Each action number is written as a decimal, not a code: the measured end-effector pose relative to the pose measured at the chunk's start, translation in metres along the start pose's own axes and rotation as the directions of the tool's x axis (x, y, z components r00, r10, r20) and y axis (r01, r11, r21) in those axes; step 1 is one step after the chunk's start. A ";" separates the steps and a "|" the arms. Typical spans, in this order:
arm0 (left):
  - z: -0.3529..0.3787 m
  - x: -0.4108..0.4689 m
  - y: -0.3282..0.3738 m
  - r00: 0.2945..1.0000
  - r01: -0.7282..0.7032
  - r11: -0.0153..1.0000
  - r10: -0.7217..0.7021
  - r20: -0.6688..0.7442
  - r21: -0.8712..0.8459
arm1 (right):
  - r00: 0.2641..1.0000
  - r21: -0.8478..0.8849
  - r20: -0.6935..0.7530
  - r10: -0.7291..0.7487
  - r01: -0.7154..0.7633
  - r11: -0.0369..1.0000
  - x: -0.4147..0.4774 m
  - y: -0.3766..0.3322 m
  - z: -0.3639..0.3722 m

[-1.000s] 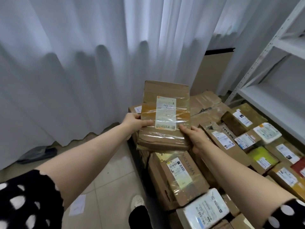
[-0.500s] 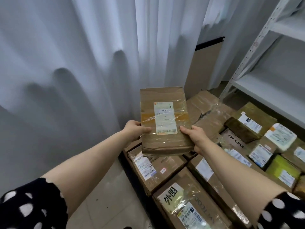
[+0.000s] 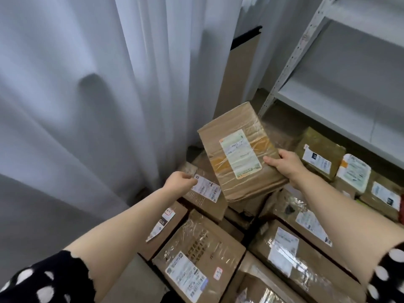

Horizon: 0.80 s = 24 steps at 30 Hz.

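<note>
Taped brown parcel point(image 3: 253, 182) is up off the pile, tilted, label point(image 3: 240, 153) facing you. It sits above the back boxes, just in front of the white curtain point(image 3: 87, 88) and left of the grey shelf rack point(image 3: 290, 62).

Your right hand point(image 3: 284, 165) alone carries it: thumb on top at the near right edge, remaining fingers hidden underneath.

Your left hand point(image 3: 179, 182) is clear of the parcel, lower left, fingers curled at the corner of a small box point(image 3: 203, 202) right by its white sticker point(image 3: 206, 188). Can't tell if it grips that box or only touches it.

More labelled cartons point(image 3: 196, 254) are packed tight below and to the right, down under the rack.
</note>
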<state>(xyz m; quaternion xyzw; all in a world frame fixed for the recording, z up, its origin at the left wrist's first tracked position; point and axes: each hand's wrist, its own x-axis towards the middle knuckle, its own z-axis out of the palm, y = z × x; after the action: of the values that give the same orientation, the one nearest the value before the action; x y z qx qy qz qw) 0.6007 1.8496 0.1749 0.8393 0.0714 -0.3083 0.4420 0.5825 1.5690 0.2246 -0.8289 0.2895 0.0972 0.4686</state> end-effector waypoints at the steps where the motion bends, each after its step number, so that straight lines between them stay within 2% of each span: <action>1: -0.001 0.012 -0.002 1.000 0.004 1.000 -0.004 0.016 0.031 | 1.000 -0.033 -0.005 -0.011 0.011 0.999 0.011 -0.003 0.001; 6: -0.002 0.067 -0.015 0.997 -0.002 0.971 -0.016 0.074 0.241 | 0.999 -0.195 0.026 -0.040 0.044 0.980 0.066 -0.015 0.007; 11: 0.019 0.120 -0.038 0.995 -0.046 0.884 0.002 0.095 0.466 | 0.995 -0.290 0.099 -0.012 0.041 0.956 0.133 -0.006 0.013; 14: 0.037 0.150 -0.053 0.994 -0.067 0.781 0.001 0.107 0.620 | 0.994 -0.330 0.111 0.010 0.028 0.944 0.170 0.006 0.025; 17: 0.053 0.170 -0.061 0.984 -0.125 0.687 -0.006 0.178 0.716 | 0.993 -0.353 0.113 0.038 0.005 0.936 0.201 0.018 0.033; 21: 0.067 0.188 -0.069 0.964 -0.214 0.488 -0.035 0.264 0.847 | 0.982 -0.349 0.148 0.114 -0.055 0.935 0.232 0.031 0.042; 24: 0.073 0.201 -0.079 0.952 -0.259 0.439 -0.036 0.305 0.860 | 0.973 -0.345 0.172 0.157 -0.090 0.934 0.249 0.047 0.053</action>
<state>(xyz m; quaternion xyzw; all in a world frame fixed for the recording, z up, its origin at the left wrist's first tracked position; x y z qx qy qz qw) 0.6977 1.8092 -0.0277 0.8958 -0.2201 -0.3839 -0.0406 0.7643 1.4979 0.0543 -0.8630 0.2726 0.2558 0.3399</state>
